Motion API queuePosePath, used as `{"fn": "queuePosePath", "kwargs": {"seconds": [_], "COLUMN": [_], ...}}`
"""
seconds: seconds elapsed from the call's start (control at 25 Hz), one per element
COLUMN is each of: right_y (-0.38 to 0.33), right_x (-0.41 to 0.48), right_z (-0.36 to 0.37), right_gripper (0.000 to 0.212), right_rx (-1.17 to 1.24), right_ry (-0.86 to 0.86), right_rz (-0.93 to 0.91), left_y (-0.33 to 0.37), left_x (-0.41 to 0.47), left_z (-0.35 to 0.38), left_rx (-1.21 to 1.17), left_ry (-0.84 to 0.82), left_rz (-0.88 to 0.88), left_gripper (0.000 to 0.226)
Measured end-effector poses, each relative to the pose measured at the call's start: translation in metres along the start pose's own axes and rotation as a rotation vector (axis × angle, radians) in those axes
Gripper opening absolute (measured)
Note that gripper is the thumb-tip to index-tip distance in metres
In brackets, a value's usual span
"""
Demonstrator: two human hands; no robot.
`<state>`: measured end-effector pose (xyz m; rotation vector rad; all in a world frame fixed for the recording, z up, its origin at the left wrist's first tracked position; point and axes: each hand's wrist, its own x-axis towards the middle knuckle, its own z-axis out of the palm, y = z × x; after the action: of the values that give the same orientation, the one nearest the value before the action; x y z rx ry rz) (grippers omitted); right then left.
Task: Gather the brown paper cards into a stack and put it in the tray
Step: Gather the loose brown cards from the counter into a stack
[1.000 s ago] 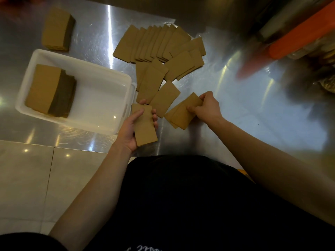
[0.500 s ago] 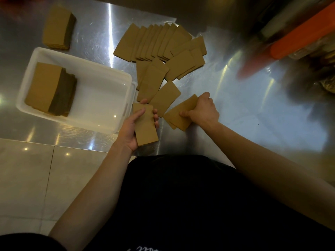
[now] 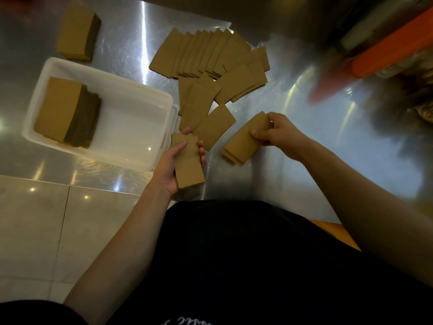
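Note:
Several brown paper cards (image 3: 206, 57) lie fanned and overlapping on the steel table, trailing down to one single card (image 3: 215, 130). My left hand (image 3: 173, 165) holds a small stack of cards (image 3: 188, 163) upright-lengthwise just right of the white tray (image 3: 131, 127). My right hand (image 3: 278, 134) pinches the far end of a few gathered cards (image 3: 243, 141) that rest tilted on the table. Inside the tray, at its left end, sits a thick stack of cards (image 3: 63, 111).
Another thick stack of cards (image 3: 77, 34) rests on the table beyond the tray. An orange object (image 3: 393, 55) and blurred clutter fill the far right. The table's near edge (image 3: 93, 186) runs below the tray, with floor tiles beneath.
My right hand has squared its few cards together and slid slightly right and up; the cards now lie more neatly aligned. My left hand and its stack have stayed put.

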<state>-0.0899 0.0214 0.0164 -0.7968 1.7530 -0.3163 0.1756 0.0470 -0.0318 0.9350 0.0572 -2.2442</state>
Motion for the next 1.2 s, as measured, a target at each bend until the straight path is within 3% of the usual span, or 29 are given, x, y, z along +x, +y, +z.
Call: {"fn": "queuePosePath", "kwargs": {"seconds": [0.28, 0.4, 0.56, 0.72, 0.84, 1.0, 1.2], "right_y": [-0.036, -0.043, -0.041, -0.036, -0.045, -0.073, -0.1], "right_x": [0.03, 0.04, 0.044, 0.043, 0.042, 0.046, 0.058], "right_z": [0.039, 0.06, 0.073, 0.056, 0.042, 0.047, 0.072], "right_gripper": [0.07, 0.078, 0.079, 0.07, 0.077, 0.078, 0.075], "right_rx": [-0.271, -0.353, -0.488, -0.223, -0.159, -0.333, -0.588], "right_ry": [-0.091, 0.012, 0.116, 0.048, -0.047, -0.13, -0.089], "right_rz": [-0.136, -0.215, -0.164, -0.187, -0.199, -0.253, -0.346], "left_y": [-0.001, -0.001, 0.0, 0.002, 0.008, 0.015, 0.023], "left_x": [-0.005, -0.008, -0.008, -0.009, -0.01, -0.013, -0.016], "left_z": [-0.005, -0.01, -0.013, -0.013, -0.015, -0.017, -0.02], "left_rx": [-0.042, -0.054, -0.04, -0.037, -0.048, -0.058, -0.009], "left_ry": [0.007, 0.028, 0.054, 0.021, 0.022, 0.017, 0.055], "left_rz": [0.026, 0.045, 0.05, 0.052, 0.064, 0.057, 0.049], "left_gripper": [0.037, 0.041, 0.044, 0.045, 0.04, 0.037, 0.037]}}
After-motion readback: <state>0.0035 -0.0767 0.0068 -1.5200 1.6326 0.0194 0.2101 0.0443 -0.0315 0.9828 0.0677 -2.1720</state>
